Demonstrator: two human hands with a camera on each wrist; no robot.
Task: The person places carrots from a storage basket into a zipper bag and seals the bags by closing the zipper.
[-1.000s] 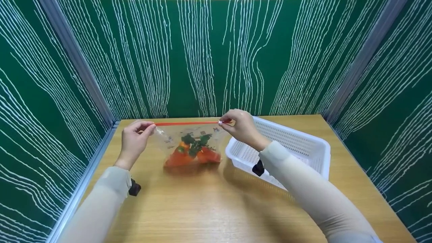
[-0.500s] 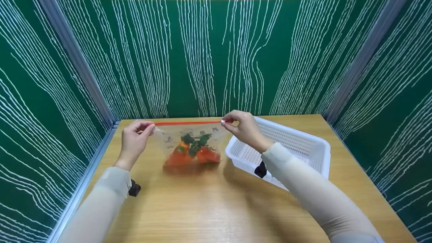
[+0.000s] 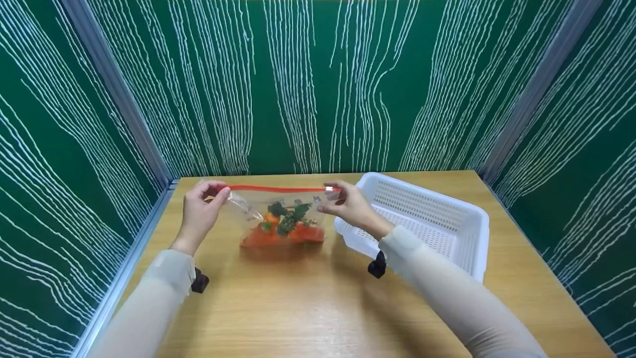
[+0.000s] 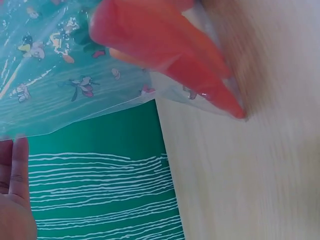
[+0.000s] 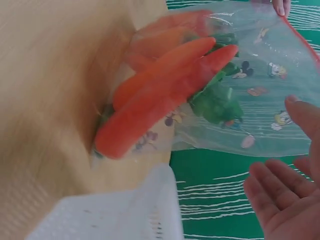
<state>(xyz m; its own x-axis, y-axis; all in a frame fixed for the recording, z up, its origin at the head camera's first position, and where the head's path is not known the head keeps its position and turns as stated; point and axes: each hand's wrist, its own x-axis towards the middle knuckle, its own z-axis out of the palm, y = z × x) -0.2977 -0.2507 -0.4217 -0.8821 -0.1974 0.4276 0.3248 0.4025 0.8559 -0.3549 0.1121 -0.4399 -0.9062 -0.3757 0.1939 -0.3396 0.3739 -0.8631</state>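
A clear slider zip bag [image 3: 293, 204] with cartoon prints stands upright on the table, bulging at its base. Inside are several orange-red carrots [image 5: 160, 105] and green leaves [image 5: 217, 102]. Its red zip strip [image 3: 278, 189] runs across the top, with a white slider [image 3: 329, 188] near the right end. My left hand [image 3: 201, 211] pinches the bag's upper left corner between thumb and fingertips. At the other end, my right hand [image 3: 355, 206] has its thumb and fingers spread apart beside the slider, the thumb over the bag's front.
A white perforated plastic basket [image 3: 462, 223] stands on the wooden table [image 3: 278, 308], right of the bag and partly behind my right forearm. Green panels [image 3: 278, 89] with white wavy lines enclose the table at the back and sides.
The slider moved slightly right along the strip, then the right thumb came off it and dropped lower. The bag's top has sunk a little and its strip bows. The left hand keeps its pinch.
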